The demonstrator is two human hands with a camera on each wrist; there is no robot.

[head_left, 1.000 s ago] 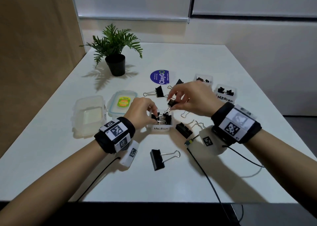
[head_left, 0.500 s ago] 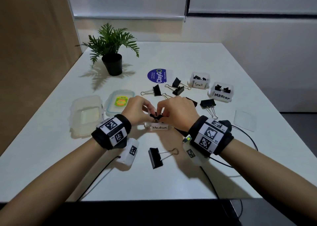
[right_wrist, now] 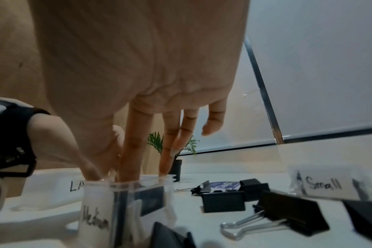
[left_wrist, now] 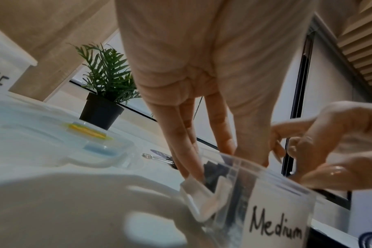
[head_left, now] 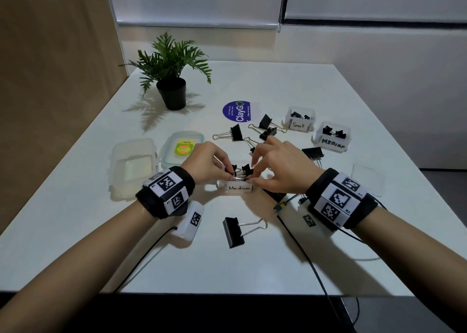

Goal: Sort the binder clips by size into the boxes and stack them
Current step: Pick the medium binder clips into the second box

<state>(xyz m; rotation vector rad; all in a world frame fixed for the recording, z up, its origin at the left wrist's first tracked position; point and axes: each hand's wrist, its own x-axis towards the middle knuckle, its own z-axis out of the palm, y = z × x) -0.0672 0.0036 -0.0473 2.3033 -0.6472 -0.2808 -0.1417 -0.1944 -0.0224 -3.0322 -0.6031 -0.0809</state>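
Observation:
A small clear box labelled "Medium" (head_left: 238,188) (left_wrist: 276,226) (right_wrist: 96,216) stands in front of me with several black medium binder clips (head_left: 243,170) upright in it. My left hand (head_left: 231,174) (left_wrist: 219,161) reaches into the box from the left and pinches the clips' wire handles. From the right, my right hand (head_left: 250,179) (right_wrist: 108,174) has thumb and index finger down at the box's near rim, pinching a clip there. The clip bodies are mostly hidden by fingers in both wrist views.
Loose clips lie behind the box (head_left: 236,132) (head_left: 266,123), to the right (head_left: 313,153), and a large one lies near me (head_left: 233,231). "Small" (head_left: 299,120) and "MEDIUM" (head_left: 332,138) boxes sit at the back right. A big tub (head_left: 132,165), its lid (head_left: 182,148), a flat clear lid (head_left: 366,182) and a plant (head_left: 171,92) stand around.
My right hand came back from beyond the box carrying a clip and lowered it into the Medium box. The left hand stayed at the box, fingers in among the clips.

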